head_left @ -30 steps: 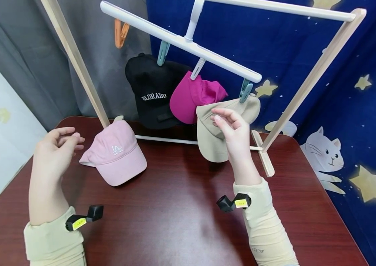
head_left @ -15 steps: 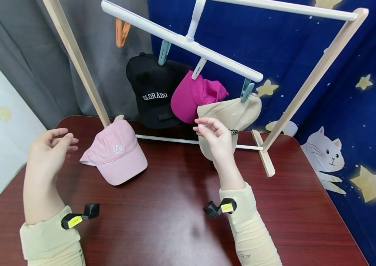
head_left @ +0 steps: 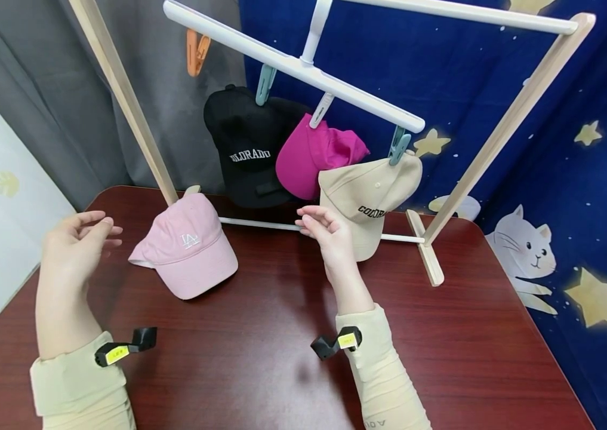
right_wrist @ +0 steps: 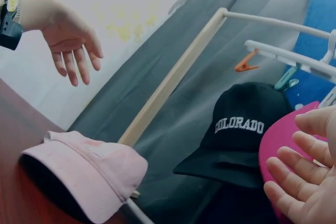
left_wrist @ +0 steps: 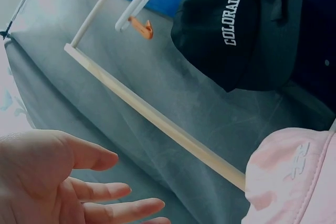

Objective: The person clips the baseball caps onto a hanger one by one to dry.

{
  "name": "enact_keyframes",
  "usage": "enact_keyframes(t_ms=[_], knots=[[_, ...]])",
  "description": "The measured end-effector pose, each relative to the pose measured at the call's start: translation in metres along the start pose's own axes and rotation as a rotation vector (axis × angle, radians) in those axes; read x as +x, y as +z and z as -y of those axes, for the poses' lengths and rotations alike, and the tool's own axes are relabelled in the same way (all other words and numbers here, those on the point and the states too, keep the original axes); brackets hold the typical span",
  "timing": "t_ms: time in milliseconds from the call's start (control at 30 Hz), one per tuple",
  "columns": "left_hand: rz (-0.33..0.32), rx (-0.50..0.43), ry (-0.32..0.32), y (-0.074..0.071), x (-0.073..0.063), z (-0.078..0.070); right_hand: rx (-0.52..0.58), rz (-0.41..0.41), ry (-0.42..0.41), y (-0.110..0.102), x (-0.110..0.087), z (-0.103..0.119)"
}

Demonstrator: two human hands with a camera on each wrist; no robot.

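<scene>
Fingers (left_wrist: 126, 209) of left hand (head_left: 74, 246) and right hand (head_left: 333, 242) were held loose, pink cap (head_left: 191, 248) was set on table (head_left: 260, 352) at left, beige cap (head_left: 370, 185) clipped far right.

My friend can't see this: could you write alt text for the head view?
A left hand and a right hand, both empty, are raised at a table, the left beside a pink cap resting on it. Behind them, a black cap, a magenta cap and a beige cap hang by clips from a white bar, where an orange clip holds nothing.
</scene>
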State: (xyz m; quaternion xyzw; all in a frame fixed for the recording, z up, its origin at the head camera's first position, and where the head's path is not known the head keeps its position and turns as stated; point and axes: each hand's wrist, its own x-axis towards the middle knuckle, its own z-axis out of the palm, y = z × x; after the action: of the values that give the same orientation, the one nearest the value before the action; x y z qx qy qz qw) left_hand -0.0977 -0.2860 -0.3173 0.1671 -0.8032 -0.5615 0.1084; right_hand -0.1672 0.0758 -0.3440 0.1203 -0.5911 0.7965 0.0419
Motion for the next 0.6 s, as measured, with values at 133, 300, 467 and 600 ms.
enact_keyframes(t_ms=[133, 300, 467, 600], knots=[[0.011, 0.012, -0.022, 0.0, 0.002, 0.003, 0.019, -0.004, 0.034, 0.004, -0.001, -0.009], [0.034, 0.055, -0.023, 0.0, 0.006, 0.007, 0.032, -0.01, 0.056, 0.006, -0.002, -0.02], [0.063, 0.093, -0.017, 0.001, 0.009, 0.012, 0.044, -0.012, 0.073, 0.008, -0.004, -0.028], [0.079, 0.107, -0.022, 0.002, 0.01, 0.014, 0.058, -0.008, 0.095, 0.011, -0.005, -0.034]])
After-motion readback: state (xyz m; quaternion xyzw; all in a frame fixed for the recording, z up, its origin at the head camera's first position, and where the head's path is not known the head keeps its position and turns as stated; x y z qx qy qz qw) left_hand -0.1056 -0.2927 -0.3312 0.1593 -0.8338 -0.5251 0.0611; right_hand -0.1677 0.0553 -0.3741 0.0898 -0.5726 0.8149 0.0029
